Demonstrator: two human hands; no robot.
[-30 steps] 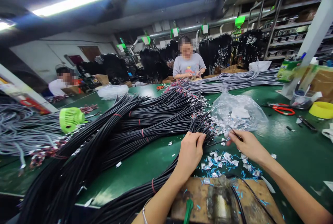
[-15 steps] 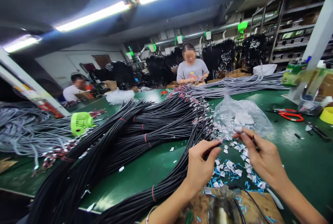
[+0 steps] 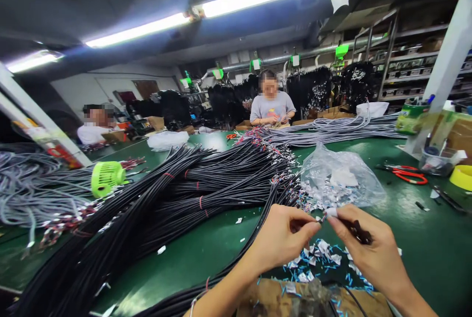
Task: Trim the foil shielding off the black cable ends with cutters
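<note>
My left hand (image 3: 289,236) is closed in a pinch on the end of a black cable, whose thin coloured wires (image 3: 323,217) stick out past the fingertips. My right hand (image 3: 372,243) meets it there, thumb and index finger close to the wires. White material (image 3: 331,212) covers or sits at the right index fingertip; whether it is a wrap or a held piece is unclear. A dark slim tool (image 3: 360,232) lies in the curled right fingers, its kind hidden. Below the hands lie scattered blue wire bits and white scraps (image 3: 324,248).
Bundles of black cables (image 3: 221,174) cover the middle and left. A clear plastic bag (image 3: 342,174) with white scraps lies ahead. Red-handled pliers (image 3: 409,174) rest at the right. A green fan (image 3: 107,179) stands left. A wooden board (image 3: 280,300) is nearest me. Two co-workers sit across.
My right hand has come down and left, bringing its fingertips to the wires at my left hand. The left hand has shifted slightly, and the wire ends now show. The view has tilted a little.
</note>
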